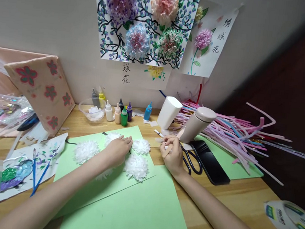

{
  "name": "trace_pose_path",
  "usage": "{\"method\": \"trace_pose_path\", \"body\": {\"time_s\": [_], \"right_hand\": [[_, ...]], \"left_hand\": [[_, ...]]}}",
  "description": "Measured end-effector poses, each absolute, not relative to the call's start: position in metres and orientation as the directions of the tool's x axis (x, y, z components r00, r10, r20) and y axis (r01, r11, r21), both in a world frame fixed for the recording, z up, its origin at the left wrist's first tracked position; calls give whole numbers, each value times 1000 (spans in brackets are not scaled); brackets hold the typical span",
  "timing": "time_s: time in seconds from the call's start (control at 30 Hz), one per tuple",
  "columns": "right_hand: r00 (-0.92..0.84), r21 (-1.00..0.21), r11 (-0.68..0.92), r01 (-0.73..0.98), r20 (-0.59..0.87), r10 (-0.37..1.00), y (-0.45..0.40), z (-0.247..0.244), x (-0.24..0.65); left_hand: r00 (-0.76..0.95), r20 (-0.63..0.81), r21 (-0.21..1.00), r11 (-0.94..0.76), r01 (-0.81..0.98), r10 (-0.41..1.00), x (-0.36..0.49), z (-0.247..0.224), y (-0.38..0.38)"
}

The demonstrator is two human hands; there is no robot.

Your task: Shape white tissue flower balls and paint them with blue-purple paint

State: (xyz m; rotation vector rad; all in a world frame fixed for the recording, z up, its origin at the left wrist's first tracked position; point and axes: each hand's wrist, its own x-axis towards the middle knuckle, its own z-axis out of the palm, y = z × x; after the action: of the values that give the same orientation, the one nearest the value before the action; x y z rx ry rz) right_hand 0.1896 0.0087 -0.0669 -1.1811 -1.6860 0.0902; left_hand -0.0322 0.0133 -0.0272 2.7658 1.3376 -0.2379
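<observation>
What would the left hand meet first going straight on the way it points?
Ahead of the left hand, the first raised thing is probably the smooth white rounded container, with flat white scraps before it; depth is unclear.

The wooden desk (201,196) bears paint bottles (124,118) and a white canister (168,113) along its back edge, green paper sheets (127,213) centrally, a paint-smeared sheet (45,151) farther left.

Head view, single: we look from above the table (247,199), at close range, forward and down, the wall (43,14) beyond.
</observation>
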Motion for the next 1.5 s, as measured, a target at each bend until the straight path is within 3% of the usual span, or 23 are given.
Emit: {"method": "trace_pose_path", "body": {"time_s": [0.13, 0.23, 0.33, 0.43, 0.83, 0.97, 1.27, 1.5], "right_hand": [[-57, -591, 601, 539, 686, 726, 2, -62, 184], [-108, -644, 619, 450, 649, 753, -4, -61, 179], [-144, -694, 612, 380, 609, 780, -11, -61, 175], [-171, -761, 559, 329, 534, 828, -15, -59, 172], [-148, -831, 503, 237, 481, 864, -10, -66, 185], [-246, -809, 539, 234, 487, 838, -9, -68, 191], [-459, -804, 536, 256, 387, 800, -10, -67, 186], [-428, -834, 487, 259, 353, 832, -8, -64, 184]], "left_hand": [[612, 13, 70, -611, 788, 791, -32, -18, 13], [585, 179, 215, -612, 761, 791, -25, -9, 6], [597, 218, 395, -630, 669, 772, -18, -5, 0], [605, 202, 488, -615, 619, 770, -14, -8, 2], [479, 199, 411, -517, 751, 855, -29, 4, 17], [479, 215, 411, -523, 747, 851, -29, 1, 18], [485, 210, 503, -519, 691, 849, -31, 4, 16], [593, 125, 588, -541, 602, 796, -25, -7, 12]]}}
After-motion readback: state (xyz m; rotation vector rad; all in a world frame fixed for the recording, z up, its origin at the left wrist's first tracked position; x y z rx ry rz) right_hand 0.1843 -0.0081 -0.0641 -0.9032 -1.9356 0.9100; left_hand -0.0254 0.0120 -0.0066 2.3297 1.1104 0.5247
